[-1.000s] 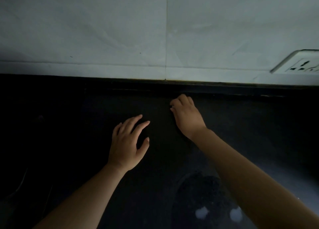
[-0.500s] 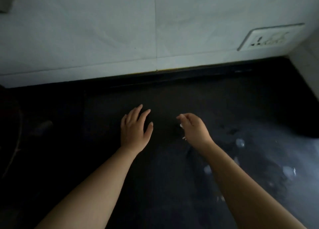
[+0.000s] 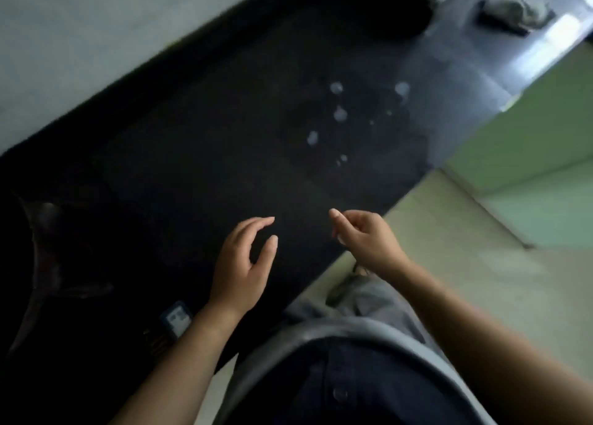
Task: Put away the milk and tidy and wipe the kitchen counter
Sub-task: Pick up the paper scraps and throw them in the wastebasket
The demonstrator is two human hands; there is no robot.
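Note:
The black kitchen counter [image 3: 199,142] runs diagonally across the blurred, tilted head view. Several pale wet spots [image 3: 337,116] lie on it toward its far right part. My left hand [image 3: 240,264] hovers over the counter's near part, fingers curved and apart, holding nothing. My right hand [image 3: 362,235] hangs at the counter's front edge, fingers loosely curled; nothing shows in it. No milk container is in view.
A crumpled grey cloth [image 3: 513,7] lies on the counter's far end at the top right. A small dark blue packet [image 3: 176,318] sits by my left wrist. A dim dark vessel [image 3: 45,248] stands at the left. Pale wall behind, greenish floor [image 3: 465,280] at right.
The view has swung right and tilted, now showing the counter's front edge, the floor and my body. Both hands have pulled back from the wall toward the front edge.

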